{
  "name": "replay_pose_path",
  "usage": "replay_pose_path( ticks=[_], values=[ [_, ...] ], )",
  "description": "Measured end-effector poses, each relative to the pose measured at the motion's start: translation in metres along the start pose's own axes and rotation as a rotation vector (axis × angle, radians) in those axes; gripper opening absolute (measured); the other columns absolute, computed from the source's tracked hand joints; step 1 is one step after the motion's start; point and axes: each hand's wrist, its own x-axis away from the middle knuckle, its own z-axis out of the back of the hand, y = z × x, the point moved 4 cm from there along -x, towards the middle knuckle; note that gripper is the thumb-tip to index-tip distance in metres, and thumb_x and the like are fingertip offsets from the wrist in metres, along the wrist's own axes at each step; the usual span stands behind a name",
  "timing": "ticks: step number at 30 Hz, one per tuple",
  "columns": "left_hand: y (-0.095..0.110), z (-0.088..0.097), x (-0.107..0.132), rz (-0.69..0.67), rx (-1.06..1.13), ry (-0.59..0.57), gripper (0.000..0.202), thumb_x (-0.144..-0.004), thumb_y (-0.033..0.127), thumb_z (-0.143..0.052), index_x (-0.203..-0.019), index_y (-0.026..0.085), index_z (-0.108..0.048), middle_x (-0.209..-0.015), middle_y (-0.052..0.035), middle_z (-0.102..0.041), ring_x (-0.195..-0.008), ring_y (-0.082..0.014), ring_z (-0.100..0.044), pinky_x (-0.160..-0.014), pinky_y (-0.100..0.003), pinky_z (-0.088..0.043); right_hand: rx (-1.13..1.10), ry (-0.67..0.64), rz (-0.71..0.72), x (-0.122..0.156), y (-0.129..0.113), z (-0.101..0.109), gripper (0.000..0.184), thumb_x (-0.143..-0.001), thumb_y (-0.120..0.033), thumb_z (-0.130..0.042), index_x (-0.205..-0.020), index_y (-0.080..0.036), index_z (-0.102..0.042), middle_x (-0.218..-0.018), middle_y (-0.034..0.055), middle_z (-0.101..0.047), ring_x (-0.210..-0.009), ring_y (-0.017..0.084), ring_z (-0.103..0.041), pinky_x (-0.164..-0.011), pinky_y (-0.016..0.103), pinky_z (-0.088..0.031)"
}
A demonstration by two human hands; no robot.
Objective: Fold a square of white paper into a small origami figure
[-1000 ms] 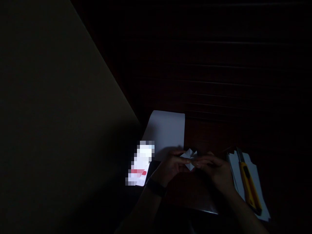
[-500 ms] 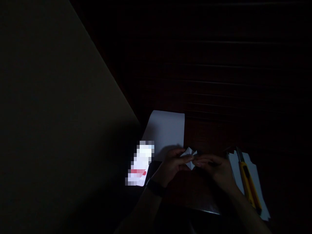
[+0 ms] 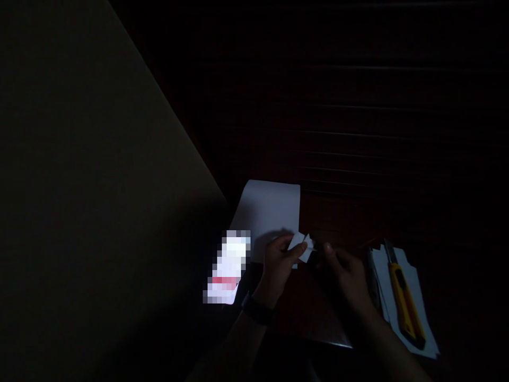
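A small piece of folded white paper point(image 3: 296, 240), with pointed flaps, is pinched in my left hand point(image 3: 277, 265), the thumb across its front. Close to the paper's right tip is my right hand point(image 3: 348, 276), its fingers curled and drawn toward the thumb. Shadow hides those fingertips, so I cannot see whether they touch the tip. Behind my left hand lies a larger white sheet point(image 3: 272, 209). A dark band circles my left wrist.
A lit phone screen point(image 3: 230, 265), partly pixelated, stands left of my hands. On the right, a yellow utility knife point(image 3: 405, 300) rests on a stack of white paper point(image 3: 425, 297). The dark wooden table point(image 3: 310, 313) has its front edge below my hands. A plain wall point(image 3: 99, 159) rises at left.
My left hand has shifted the folded paper slightly up and left and turned it. My right hand's fingers have drawn back from the paper's middle to near its right tip.
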Motion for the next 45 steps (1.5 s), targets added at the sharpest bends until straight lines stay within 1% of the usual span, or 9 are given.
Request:
replay_pose_path(
  ticks=[2, 6, 11, 19, 24, 32, 36, 40, 45],
  values=[
    [-0.001, -0.001, -0.001, -0.046, -0.046, 0.017, 0.027, -0.067, 0.030, -0.070, -0.089, 0.014, -0.066, -0.087, -0.0067, -0.068, -0.076, -0.0190, -0.064, -0.063, -0.026, -0.050, -0.023, -0.048, -0.031, -0.001, 0.004, -0.005, 0.037, -0.084, -0.046, -0.049, -0.067, -0.017, -0.064, -0.060, 0.0023, -0.063, -0.055, 0.016, -0.057, -0.048, 0.024, -0.040],
    [-0.003, -0.005, -0.001, -0.095, -0.086, -0.003, 0.023, -0.069, 0.027, -0.069, -0.088, 0.015, -0.067, -0.090, -0.0076, -0.069, -0.083, -0.0210, -0.063, -0.070, -0.027, -0.049, -0.028, -0.078, -0.038, -0.004, 0.007, -0.010, 0.029, -0.080, -0.043, -0.056, -0.072, -0.016, -0.064, -0.068, 0.0038, -0.065, -0.063, 0.017, -0.057, -0.054, 0.025, -0.041],
    [-0.004, -0.005, 0.001, -0.062, -0.069, 0.009, 0.025, -0.068, 0.028, -0.070, -0.088, 0.014, -0.066, -0.089, -0.0079, -0.069, -0.080, -0.0211, -0.064, -0.067, -0.027, -0.049, -0.025, -0.086, 0.001, -0.004, 0.006, -0.011, 0.029, -0.083, -0.040, -0.052, -0.068, -0.017, -0.061, -0.067, 0.0025, -0.063, -0.064, 0.016, -0.056, -0.058, 0.025, -0.041],
    [-0.006, -0.007, 0.004, -0.037, 0.013, -0.012, 0.028, -0.071, 0.030, -0.067, -0.093, 0.014, -0.064, -0.090, -0.0079, -0.067, -0.075, -0.0180, -0.063, -0.061, -0.025, -0.050, 0.032, -0.029, 0.054, -0.004, 0.004, -0.013, 0.025, -0.084, -0.039, -0.050, -0.078, -0.017, -0.060, -0.073, 0.0039, -0.064, -0.068, 0.018, -0.059, -0.062, 0.026, -0.042],
    [-0.010, -0.008, 0.005, -0.033, 0.043, -0.029, 0.028, -0.071, 0.032, -0.067, -0.093, 0.014, -0.064, -0.091, -0.0082, -0.067, -0.078, -0.0197, -0.063, -0.062, -0.027, -0.052, 0.103, -0.010, 0.040, -0.003, 0.005, -0.013, 0.027, -0.085, -0.042, -0.048, -0.079, -0.018, -0.059, -0.073, 0.0033, -0.064, -0.066, 0.018, -0.059, -0.060, 0.026, -0.041],
    [-0.021, -0.005, 0.003, 0.038, -0.003, 0.000, 0.030, -0.071, 0.033, -0.067, -0.094, 0.014, -0.064, -0.092, -0.0082, -0.066, -0.079, -0.0210, -0.064, -0.060, -0.028, -0.052, 0.145, -0.043, 0.006, -0.003, 0.009, -0.015, 0.030, -0.087, -0.044, -0.044, -0.080, -0.018, -0.057, -0.070, 0.0024, -0.062, -0.063, 0.018, -0.058, -0.057, 0.025, -0.040],
    [-0.020, -0.005, 0.003, 0.014, -0.010, 0.016, 0.028, -0.072, 0.033, -0.066, -0.093, 0.014, -0.064, -0.090, -0.0080, -0.067, -0.077, -0.0194, -0.063, -0.061, -0.026, -0.051, 0.177, -0.054, 0.021, -0.005, 0.007, -0.015, 0.028, -0.087, -0.043, -0.043, -0.080, -0.019, -0.057, -0.072, 0.0018, -0.063, -0.065, 0.017, -0.058, -0.058, 0.025, -0.040],
    [-0.019, -0.006, 0.003, -0.010, -0.009, -0.006, 0.026, -0.073, 0.032, -0.065, -0.093, 0.015, -0.064, -0.091, -0.0076, -0.067, -0.078, -0.0188, -0.063, -0.063, -0.026, -0.050, 0.193, -0.056, 0.041, -0.004, 0.005, -0.016, 0.026, -0.088, -0.041, -0.043, -0.081, -0.020, -0.056, -0.073, 0.0012, -0.063, -0.066, 0.016, -0.058, -0.059, 0.025, -0.040],
    [-0.016, -0.008, 0.004, 0.003, 0.000, -0.036, 0.026, -0.074, 0.032, -0.064, -0.093, 0.015, -0.063, -0.090, -0.0070, -0.066, -0.079, -0.0188, -0.062, -0.065, -0.026, -0.050, 0.207, -0.039, 0.065, -0.003, 0.009, -0.016, 0.023, -0.089, -0.039, -0.041, -0.082, -0.021, -0.054, -0.073, 0.0004, -0.061, -0.064, 0.016, -0.058, -0.059, 0.025, -0.039]
  ],
)
